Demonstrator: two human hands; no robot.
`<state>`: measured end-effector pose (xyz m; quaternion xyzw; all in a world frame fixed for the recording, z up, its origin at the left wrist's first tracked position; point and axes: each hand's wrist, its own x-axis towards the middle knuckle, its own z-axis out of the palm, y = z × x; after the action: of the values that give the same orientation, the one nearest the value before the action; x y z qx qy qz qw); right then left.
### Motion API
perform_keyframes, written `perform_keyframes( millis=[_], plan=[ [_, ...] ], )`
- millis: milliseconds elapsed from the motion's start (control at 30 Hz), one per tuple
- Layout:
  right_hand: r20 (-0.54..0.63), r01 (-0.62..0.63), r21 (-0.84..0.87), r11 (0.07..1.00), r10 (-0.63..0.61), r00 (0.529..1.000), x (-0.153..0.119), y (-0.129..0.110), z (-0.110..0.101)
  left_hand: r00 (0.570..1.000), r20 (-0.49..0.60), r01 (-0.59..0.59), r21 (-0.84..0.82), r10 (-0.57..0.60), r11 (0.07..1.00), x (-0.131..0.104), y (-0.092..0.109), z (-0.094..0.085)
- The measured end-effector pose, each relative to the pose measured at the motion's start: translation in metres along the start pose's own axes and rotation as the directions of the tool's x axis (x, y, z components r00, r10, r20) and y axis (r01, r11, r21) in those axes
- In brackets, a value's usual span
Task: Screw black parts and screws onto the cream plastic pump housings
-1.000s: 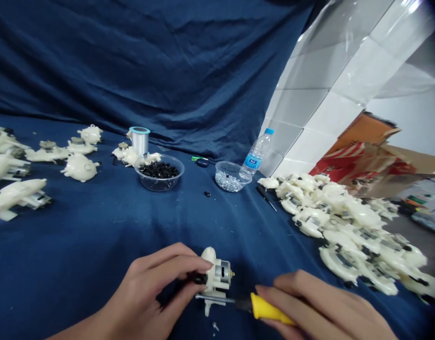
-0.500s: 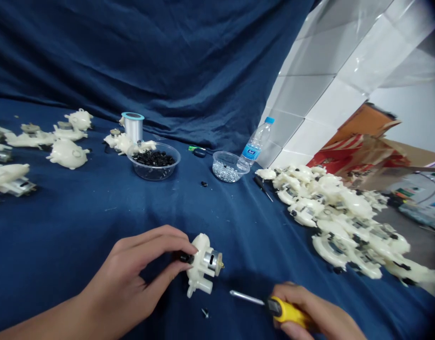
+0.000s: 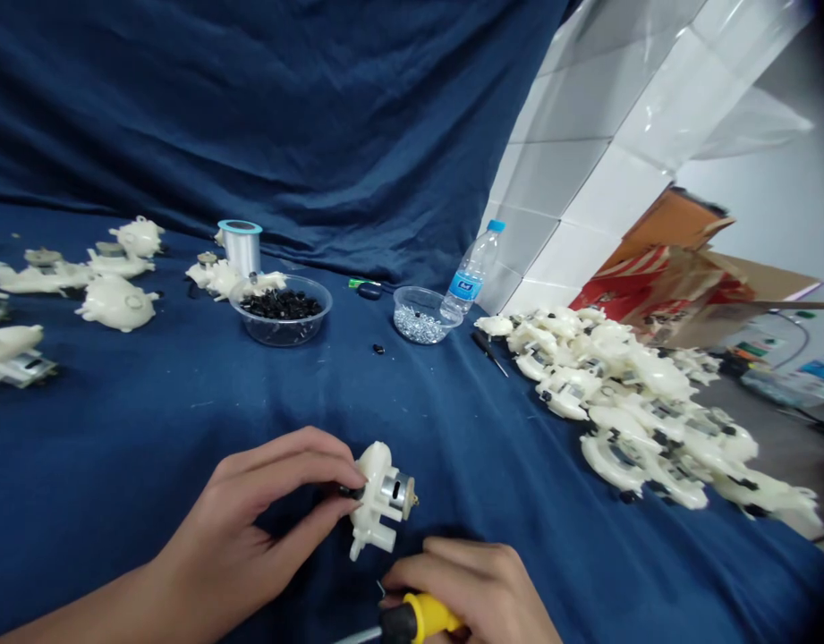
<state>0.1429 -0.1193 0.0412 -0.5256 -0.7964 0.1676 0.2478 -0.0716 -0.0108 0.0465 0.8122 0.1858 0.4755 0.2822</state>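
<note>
Between the thumb and fingers of my left hand [image 3: 270, 519] is a small black part [image 3: 351, 492] at the side of a cream plastic housing [image 3: 371, 487]. A silver motor [image 3: 395, 492] sticks out of the housing on its right. My right hand [image 3: 475, 590] is wrapped round the yellow handle of a screwdriver [image 3: 433, 617], whose shaft points left at the bottom edge. A small screw [image 3: 381, 588] shows at the fingertips of that hand; whether they pinch it is hard to tell.
Tubs of black parts [image 3: 281, 331] and silver screws [image 3: 421, 326] stand ahead, near a bottle [image 3: 466, 282] and a spool [image 3: 241, 250]. Cream housings [image 3: 626, 385] are heaped at the right beside a dark screwdriver [image 3: 490, 351]; more housings [image 3: 120, 302] lie at the left.
My right hand has moved left with the screwdriver, below the housing, to where the loose screw lay. The screwdriver shaft has dropped toward the bottom edge. My left hand keeps its hold; the view has shifted slightly.
</note>
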Motion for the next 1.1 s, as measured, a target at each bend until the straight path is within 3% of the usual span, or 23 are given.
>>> perform_keyframes(
  millis=[167,300,500,933,1100],
  plan=[
    [-0.112,0.036,0.132,0.991,-0.021,0.994,0.009,-0.009,-0.017,1.000,0.024,0.008,-0.038,-0.007,0.999,0.000,-0.002,0.000],
    [-0.228,0.050,0.246,0.968,0.007,0.974,0.036,-0.017,-0.034,1.000,0.021,0.004,-0.073,-0.002,0.997,-0.001,-0.003,0.002],
    [-0.129,-0.026,0.357,0.934,0.076,0.989,0.066,-0.017,-0.036,0.998,0.027,0.062,-0.115,-0.059,0.991,-0.002,-0.003,0.006],
    [-0.115,-0.072,0.387,0.919,0.125,0.985,0.067,-0.013,-0.031,0.990,0.051,0.141,-0.188,-0.134,0.972,0.004,-0.003,0.005],
    [-0.152,-0.111,0.418,0.902,0.190,0.970,0.068,-0.012,-0.029,0.998,-0.006,0.066,-0.148,-0.068,0.987,0.003,-0.001,0.008]
  ],
)
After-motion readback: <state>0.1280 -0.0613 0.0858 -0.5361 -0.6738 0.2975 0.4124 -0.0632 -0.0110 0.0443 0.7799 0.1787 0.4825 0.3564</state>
